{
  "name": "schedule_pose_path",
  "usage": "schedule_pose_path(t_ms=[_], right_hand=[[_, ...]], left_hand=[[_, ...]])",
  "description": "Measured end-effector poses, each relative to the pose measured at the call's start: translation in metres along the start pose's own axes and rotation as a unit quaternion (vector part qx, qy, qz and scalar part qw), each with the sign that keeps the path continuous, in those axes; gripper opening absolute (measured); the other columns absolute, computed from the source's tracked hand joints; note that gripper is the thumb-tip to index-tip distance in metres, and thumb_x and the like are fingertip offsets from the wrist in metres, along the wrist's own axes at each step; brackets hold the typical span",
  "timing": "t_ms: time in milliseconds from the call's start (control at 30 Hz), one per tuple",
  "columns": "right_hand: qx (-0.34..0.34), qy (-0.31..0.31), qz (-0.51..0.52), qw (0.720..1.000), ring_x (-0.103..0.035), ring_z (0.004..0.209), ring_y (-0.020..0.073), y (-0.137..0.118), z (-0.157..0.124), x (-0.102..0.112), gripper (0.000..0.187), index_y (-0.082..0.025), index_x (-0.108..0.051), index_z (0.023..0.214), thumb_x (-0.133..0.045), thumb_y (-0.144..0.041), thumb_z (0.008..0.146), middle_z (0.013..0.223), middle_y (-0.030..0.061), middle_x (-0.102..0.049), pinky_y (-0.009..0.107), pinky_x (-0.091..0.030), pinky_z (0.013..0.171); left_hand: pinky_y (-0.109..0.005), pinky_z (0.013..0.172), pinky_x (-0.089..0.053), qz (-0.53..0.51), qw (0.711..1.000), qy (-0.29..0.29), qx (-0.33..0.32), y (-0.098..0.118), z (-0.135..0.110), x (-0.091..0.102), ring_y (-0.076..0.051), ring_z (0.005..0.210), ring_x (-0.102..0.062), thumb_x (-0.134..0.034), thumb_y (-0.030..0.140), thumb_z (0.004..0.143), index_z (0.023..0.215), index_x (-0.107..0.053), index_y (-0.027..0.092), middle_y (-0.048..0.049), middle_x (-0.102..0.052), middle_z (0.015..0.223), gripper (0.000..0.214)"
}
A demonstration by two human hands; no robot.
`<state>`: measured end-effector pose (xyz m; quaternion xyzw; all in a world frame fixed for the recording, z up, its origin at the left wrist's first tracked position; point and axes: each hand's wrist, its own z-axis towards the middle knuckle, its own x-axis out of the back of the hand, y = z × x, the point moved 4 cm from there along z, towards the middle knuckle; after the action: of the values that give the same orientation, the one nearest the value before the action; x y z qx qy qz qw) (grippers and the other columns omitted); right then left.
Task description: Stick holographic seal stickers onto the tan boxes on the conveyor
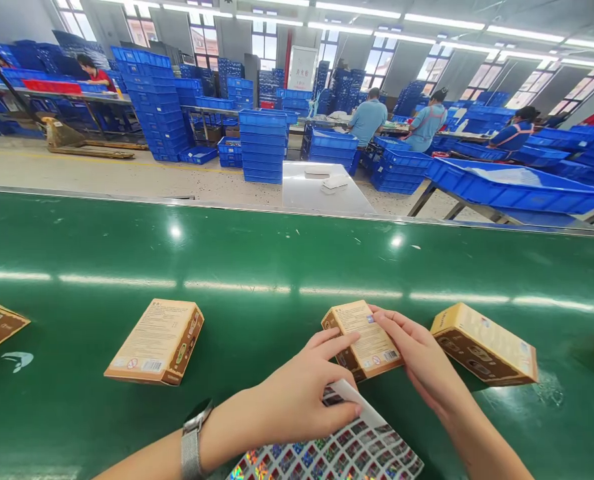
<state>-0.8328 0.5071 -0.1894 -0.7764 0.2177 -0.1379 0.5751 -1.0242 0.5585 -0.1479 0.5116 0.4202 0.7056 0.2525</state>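
Observation:
My left hand [304, 390], with a wristwatch [193, 437] on its wrist, pinches a sheet of shiny holographic stickers [347, 453] between thumb and fingers. Its outstretched fingers rest on the printed face of a small tan and brown cardboard box [371, 343]. At that box's upper right corner is my right hand [417, 347], closed on the edge with its fingertips against a small bluish sticker [371, 319]. The fingers behind the box are hidden. The box lies tilted on a green work surface [257, 247].
Similar boxes lie to the left [151, 340], to the right [484, 343] and at both picture edges. A torn clear scrap [19, 361] sits at left. Beyond the surface are a white board [321, 190], stacked blue crates [263, 147], a pallet jack [64, 137] and several people working.

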Motion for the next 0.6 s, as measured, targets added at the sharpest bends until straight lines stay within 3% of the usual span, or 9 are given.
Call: schedule_pose_path(t_ms=[200, 333, 433, 533, 600], right_hand=[[0.033, 0.008, -0.05, 0.998, -0.066, 0.101, 0.0289, -0.002, 0.007, 0.024, 0.039, -0.022, -0.069, 0.095, -0.075, -0.057, 0.078, 0.127, 0.0071, -0.066, 0.029, -0.056, 0.071], [0.102, 0.054, -0.139, 0.984, -0.066, 0.096, 0.0288, -0.005, 0.008, 0.031, 0.038, -0.022, -0.061, 0.083, -0.069, -0.059, 0.077, 0.131, 0.0101, -0.061, 0.032, -0.055, 0.067], [0.136, 0.104, -0.197, 0.965, -0.067, 0.094, 0.0298, -0.008, 0.009, 0.034, 0.041, -0.023, -0.056, 0.091, -0.064, -0.061, 0.076, 0.122, 0.0133, -0.064, 0.037, -0.055, 0.072], [0.16, 0.151, -0.249, 0.943, -0.069, 0.09, 0.0312, -0.013, 0.015, 0.048, 0.053, -0.024, -0.049, 0.11, -0.063, -0.061, 0.075, 0.104, 0.011, -0.069, 0.041, -0.053, 0.073], [0.17, 0.157, -0.293, 0.928, -0.071, 0.084, 0.0333, -0.016, 0.022, 0.058, 0.054, -0.025, -0.047, 0.113, -0.059, -0.06, 0.074, 0.095, 0.0095, -0.071, 0.044, -0.053, 0.069]], left_hand=[[-0.038, 0.121, -0.026, -0.007, 1.0, -0.014, 0.007, 0.008, 0.019, -0.007, -0.025, 0.148, -0.029, -0.071, 0.017, 0.08, 0.081, -0.076, 0.016, -0.0141, -0.064, 0.131, 0.005], [-0.038, 0.122, -0.025, -0.018, 1.0, -0.018, -0.007, 0.011, 0.029, -0.011, -0.023, 0.148, -0.03, -0.071, 0.017, 0.081, 0.078, -0.075, 0.018, -0.0094, -0.074, 0.096, 0.005], [-0.039, 0.122, -0.023, -0.041, 0.999, -0.021, -0.021, 0.012, 0.032, -0.014, -0.024, 0.148, -0.03, -0.071, 0.018, 0.081, 0.079, -0.075, 0.019, -0.0082, -0.074, 0.096, 0.004], [-0.036, 0.113, -0.036, -0.088, 0.996, -0.008, -0.015, 0.015, 0.026, -0.012, -0.027, 0.136, -0.048, -0.07, 0.02, 0.081, 0.083, -0.076, 0.017, -0.0101, -0.072, 0.111, 0.007], [-0.029, 0.09, -0.05, -0.134, 0.99, 0.012, 0.041, 0.016, 0.014, -0.006, -0.024, 0.107, -0.066, -0.067, 0.023, 0.083, 0.091, -0.077, 0.016, -0.0085, -0.073, 0.101, 0.015]])
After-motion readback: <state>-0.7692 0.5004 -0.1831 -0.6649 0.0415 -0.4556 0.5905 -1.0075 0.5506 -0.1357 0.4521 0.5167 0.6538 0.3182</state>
